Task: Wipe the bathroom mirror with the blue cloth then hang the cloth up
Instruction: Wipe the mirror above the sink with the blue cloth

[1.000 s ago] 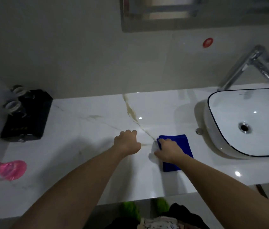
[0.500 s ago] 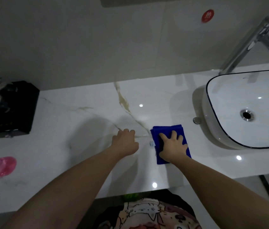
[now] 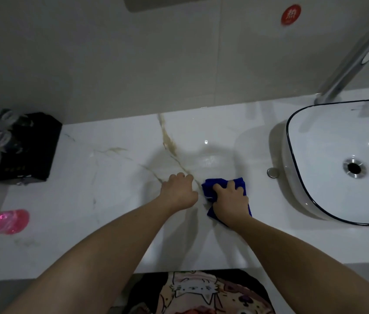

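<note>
The right hand [image 3: 231,201] gathered the blue cloth [image 3: 224,184] on the counter [image 3: 111,200], fingers curling; the left hand [image 3: 179,191] rested fisted; mirror wiping and hanging remained.

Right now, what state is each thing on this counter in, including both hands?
blue cloth: bunched on the countertop, gripped by the right hand.
right hand: fingers curled into the cloth.
left hand: curled, holding nothing, knuckles on the counter.
sink basin: looks empty, drain open.
faucet: no water running.
pink object: lying at the left edge, blurred.
</note>
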### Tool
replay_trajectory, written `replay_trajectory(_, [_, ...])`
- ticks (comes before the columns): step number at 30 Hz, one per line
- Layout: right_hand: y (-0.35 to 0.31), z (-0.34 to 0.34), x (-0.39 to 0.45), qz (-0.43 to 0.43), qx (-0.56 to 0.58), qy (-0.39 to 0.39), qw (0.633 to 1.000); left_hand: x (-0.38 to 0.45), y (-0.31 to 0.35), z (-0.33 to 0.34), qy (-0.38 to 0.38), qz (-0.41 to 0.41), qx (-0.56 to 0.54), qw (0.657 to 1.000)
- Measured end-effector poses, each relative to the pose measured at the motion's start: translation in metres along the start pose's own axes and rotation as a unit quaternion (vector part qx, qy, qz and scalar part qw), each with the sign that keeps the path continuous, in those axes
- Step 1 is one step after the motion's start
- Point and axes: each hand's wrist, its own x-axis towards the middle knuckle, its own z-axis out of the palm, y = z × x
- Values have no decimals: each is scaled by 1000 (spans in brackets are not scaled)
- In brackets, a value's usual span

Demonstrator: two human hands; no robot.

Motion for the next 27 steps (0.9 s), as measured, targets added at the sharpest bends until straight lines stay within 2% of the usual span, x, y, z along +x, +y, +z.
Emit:
replay_trajectory(8, [-6,-7,3,-35,81,46,995,7,-8,-29,30,-12,-18,999])
replay_trajectory(17, [-66,-48,28,-94,83,173,977,11,-35,-102,120,-8,-34,992])
replay_trajectory(27, [-139,-135,62,-135,129,315,931,13,-86,-197,192,-1,-67,979])
